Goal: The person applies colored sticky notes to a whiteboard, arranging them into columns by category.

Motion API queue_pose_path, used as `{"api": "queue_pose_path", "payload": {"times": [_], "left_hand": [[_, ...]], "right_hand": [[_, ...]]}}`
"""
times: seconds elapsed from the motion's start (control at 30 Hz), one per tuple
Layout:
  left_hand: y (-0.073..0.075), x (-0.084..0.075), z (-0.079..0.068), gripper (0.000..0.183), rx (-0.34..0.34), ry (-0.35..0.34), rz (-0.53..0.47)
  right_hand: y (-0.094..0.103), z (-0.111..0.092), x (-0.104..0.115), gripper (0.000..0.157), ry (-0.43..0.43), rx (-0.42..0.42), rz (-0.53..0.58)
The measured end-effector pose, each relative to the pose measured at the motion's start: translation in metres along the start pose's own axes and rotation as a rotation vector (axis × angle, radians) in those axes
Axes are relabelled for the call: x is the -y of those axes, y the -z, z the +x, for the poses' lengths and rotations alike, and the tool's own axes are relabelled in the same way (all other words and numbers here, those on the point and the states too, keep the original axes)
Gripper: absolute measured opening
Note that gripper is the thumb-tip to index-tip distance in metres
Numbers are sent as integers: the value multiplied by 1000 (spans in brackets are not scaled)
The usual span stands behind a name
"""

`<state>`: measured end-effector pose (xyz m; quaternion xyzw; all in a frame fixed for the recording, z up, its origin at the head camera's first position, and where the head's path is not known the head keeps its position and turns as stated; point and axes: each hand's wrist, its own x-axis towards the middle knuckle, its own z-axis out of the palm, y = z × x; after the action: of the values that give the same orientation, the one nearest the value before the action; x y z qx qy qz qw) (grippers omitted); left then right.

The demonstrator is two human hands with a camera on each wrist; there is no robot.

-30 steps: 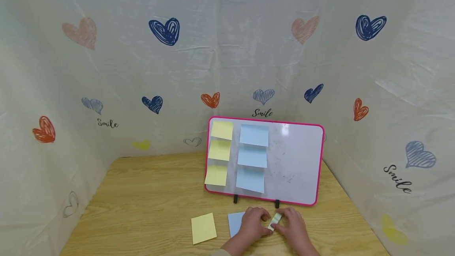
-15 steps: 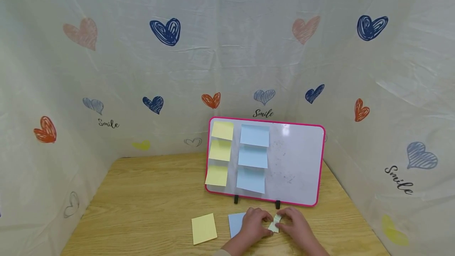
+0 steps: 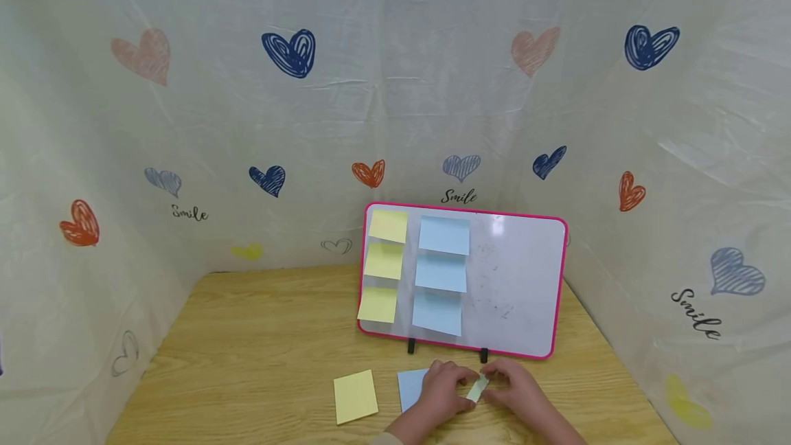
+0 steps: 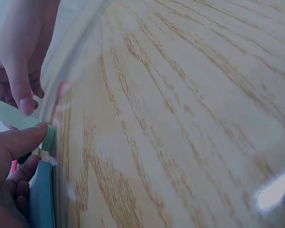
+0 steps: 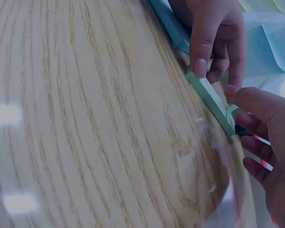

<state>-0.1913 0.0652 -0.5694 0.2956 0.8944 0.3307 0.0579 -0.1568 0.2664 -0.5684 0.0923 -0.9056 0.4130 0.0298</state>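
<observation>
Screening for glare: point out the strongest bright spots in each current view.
Head: small white spot high on the pink-rimmed rectangular whiteboard; left wrist: one patch at lower right, on the glossy wood-grain table; right wrist: two patches at left, on the table; none on the pale green paper pad.

Pale heart-printed sheeting (image 3: 408, 112) hangs around a wood-grained table (image 3: 266, 342).

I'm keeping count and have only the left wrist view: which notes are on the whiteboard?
Observer: Three yellow notes and three blue notes, none green.
Operator: I can see the green pad and the blue pad; is another pad on the table?
Observer: Yes, a yellow pad, left of the blue pad in the head view.
Operator: Which part of the whiteboard has no notes?
Observer: Its right-hand part, in the head view.
</observation>
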Motion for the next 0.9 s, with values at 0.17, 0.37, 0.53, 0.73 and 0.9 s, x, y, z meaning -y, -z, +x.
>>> {"api": "queue_pose_path", "payload": {"times": [0.17,0.37,0.53,0.73,0.9], "left_hand": [[2,-1,1,45,18,4,-2],[1,1,1,45,11,14,-23],[0,2,0,45,-10,22,-81],[2,2,1,37,2,6,-96],[2,1,2,34,25,2,-57]], "right_hand": [[2,5,4,24,-37,-1,33],[1,9,7,20,-37,-43,-1],[0,15,9,24,-47,-61,-18],[2,22,12,28,-138,-77,13],[7,27,14,29,-151,-95,26]]}}
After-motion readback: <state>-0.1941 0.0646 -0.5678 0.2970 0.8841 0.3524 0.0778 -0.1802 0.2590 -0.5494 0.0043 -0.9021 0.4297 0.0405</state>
